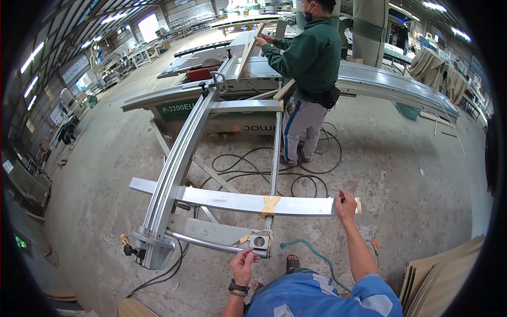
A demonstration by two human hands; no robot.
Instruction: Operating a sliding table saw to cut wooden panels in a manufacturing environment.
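The outrigger frame of a sliding table saw stretches out in front of me. My left hand (243,267), a dark watch on its wrist, has its fingers closed around the round metal tube (206,242) near the tube's right end. Beside those fingers sits a small square metal block (259,241) with a round hole. My right hand (346,206) is curled over the right end of a flat aluminium bar (232,201). Yellow tape (270,205) crosses this bar where it meets a thin frame rail. The palm side of my right hand is hidden.
Across the frame, a person in a green top (317,58) holds a wooden strip (249,51) at the saw table (259,67). Black cable (248,170) loops over the floor. A green hose (311,248) lies near my feet. Boards (449,274) lean at the lower right.
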